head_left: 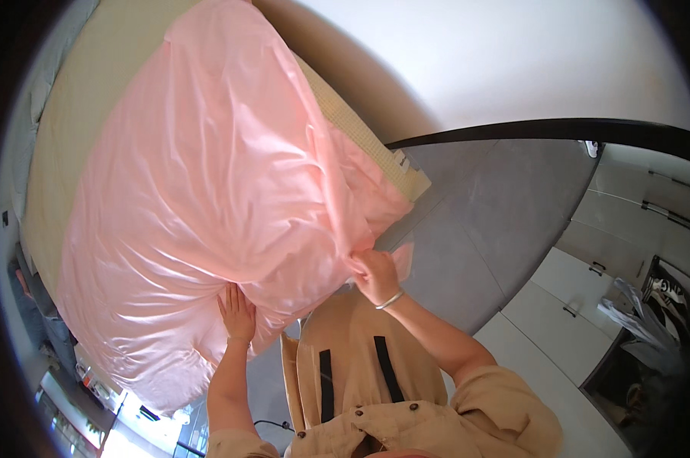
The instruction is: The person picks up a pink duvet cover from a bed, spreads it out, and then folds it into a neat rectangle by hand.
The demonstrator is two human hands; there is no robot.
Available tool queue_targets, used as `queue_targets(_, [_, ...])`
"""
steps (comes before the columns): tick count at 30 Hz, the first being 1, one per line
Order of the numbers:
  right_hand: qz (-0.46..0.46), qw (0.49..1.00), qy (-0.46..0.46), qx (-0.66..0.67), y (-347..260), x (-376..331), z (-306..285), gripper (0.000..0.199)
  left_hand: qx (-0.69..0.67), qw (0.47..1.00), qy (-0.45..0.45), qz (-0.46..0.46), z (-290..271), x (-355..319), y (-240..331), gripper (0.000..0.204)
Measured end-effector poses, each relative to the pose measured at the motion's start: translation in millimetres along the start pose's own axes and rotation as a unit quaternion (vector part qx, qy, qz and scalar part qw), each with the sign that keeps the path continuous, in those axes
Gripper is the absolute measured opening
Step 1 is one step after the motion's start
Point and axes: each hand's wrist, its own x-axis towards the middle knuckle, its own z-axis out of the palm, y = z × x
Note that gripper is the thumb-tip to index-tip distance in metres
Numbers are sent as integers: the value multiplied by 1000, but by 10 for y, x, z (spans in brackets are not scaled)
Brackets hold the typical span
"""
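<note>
A large pink satin duvet (207,168) spreads over the bed in front of me, full of creases. The fingers of my left hand (236,314) lie flat and slightly spread on its near side, where the cloth dips and folds run outward. Further right, my right hand (374,275) is closed around the duvet's edge, with a bit of pink cloth sticking out past the fingers. A bangle (390,298) circles that wrist. Beneath the duvet shows the cream bed cover (360,145), its corner bare at the right.
A white wall (528,61) with dark skirting runs beyond the bed. Grey tiled floor (474,206) lies to the right, bordered by white drawers (566,294) with black handles. Bags and clothing (650,320) sit beside them. A dark cable (272,424) shows near my left forearm.
</note>
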Motion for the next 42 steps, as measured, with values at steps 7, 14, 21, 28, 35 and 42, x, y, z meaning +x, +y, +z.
queue_targets(7, [303, 919, 38, 250, 349, 256, -55, 33, -104, 977, 72, -169, 137, 32, 362, 57])
queue_targets(14, [244, 915, 11, 320, 1187, 639, -458, 30, -142, 969, 95, -178, 86, 69, 395, 58])
queue_targets(21, [180, 965, -176, 73, 961, 749, -707, 38, -203, 959, 122, -156, -116, 73, 195, 48])
queue_targets(28, [367, 874, -160, 275, 473, 1054, -616, 32, -201, 932, 260, -151, -319, 264, 0, 36])
queue_targets(35, [331, 908, 9, 255, 1551, 908, -879, 33, -176, 939, 217, -198, -735, 488, -150, 46])
queue_targets(42, [411, 809, -18, 420, 1516, 850, -929, 29, -158, 939, 118, -281, -277, 473, -409, 57])
